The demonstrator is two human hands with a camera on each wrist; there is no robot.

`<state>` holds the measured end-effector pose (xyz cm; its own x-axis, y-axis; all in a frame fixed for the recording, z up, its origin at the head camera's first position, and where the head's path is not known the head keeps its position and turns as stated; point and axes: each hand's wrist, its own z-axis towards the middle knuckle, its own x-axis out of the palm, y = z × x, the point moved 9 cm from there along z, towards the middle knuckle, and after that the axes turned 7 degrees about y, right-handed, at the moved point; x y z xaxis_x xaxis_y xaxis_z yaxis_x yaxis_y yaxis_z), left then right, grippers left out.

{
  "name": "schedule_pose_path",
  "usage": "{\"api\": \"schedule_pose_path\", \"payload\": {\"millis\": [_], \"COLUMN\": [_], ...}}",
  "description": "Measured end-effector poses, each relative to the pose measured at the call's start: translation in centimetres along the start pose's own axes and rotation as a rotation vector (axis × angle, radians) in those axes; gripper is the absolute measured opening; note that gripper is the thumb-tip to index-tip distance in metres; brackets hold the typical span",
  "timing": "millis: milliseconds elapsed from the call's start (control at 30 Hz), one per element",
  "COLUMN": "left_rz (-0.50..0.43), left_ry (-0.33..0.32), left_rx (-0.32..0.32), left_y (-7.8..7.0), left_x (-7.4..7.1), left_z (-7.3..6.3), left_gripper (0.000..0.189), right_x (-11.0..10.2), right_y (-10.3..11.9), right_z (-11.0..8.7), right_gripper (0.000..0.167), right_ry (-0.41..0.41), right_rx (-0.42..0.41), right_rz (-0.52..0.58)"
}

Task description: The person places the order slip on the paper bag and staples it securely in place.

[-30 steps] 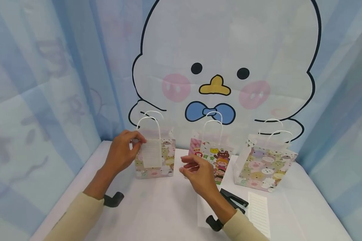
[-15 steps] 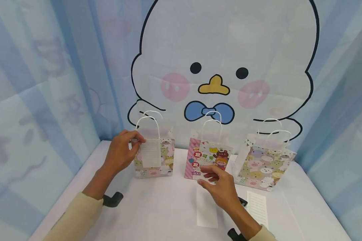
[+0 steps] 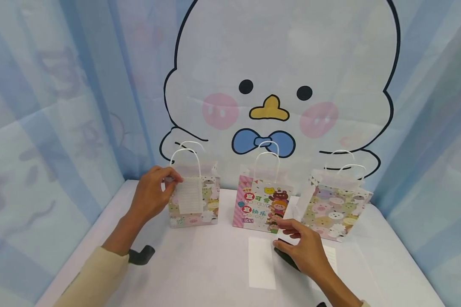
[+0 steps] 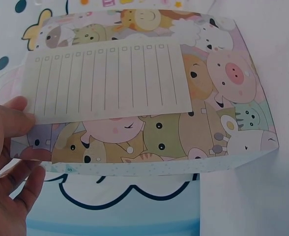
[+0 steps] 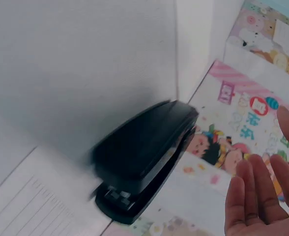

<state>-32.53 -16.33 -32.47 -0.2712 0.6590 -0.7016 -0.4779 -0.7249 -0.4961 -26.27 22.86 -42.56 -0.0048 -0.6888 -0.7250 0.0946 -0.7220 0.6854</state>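
1 stapler point(image 5: 147, 145) by right hand point(image 3: 305, 248), "WOW" and "LUCKY" on bag point(image 3: 260, 207) behind

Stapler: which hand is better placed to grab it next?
Right, I'd say: the right hand is nearer the stapler and holds nothing. The left hand pinches the lined slip against the leftmost bag.
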Motion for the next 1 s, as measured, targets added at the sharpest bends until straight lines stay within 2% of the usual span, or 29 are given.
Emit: {"api": "schedule_pose_path", "payload": {"millis": [167,400,533,733,1000], "left_rz": [0.012,0.010,0.011,0.024,0.026], "left_ry": [-0.006,0.002,0.008,-0.003,0.002], "left_rx": [0.002,-0.008,-0.014,-0.005,-0.012], "left_y": [0.0,-0.1,0.0,0.0,0.0], "left_x": [-0.2,-0.2,-0.1,-0.2,0.1], "left_z": [-0.1,0.1,0.1,0.0,0.1], "left_gripper": [0.016,0.017,0.017,0.017,0.016], "right_x": [-0.7,-1.0,-1.0,-0.6,0.1], "right_y": [-1.8,-4.6,-5.3,-5.7,-5.8], "right_z": [-0.5,-1.0,-1.3,-1.5,-1.2], "right_gripper": [0.054,0.067,0.071,0.073,0.074], "right_ry": [0.021,0.089,0.114,0.149,0.187], "right_rx": [0.049,0.152,0.152,0.101,0.085], "right_rz": [-0.069,-0.128,-0.154,-0.170,-0.257]}}
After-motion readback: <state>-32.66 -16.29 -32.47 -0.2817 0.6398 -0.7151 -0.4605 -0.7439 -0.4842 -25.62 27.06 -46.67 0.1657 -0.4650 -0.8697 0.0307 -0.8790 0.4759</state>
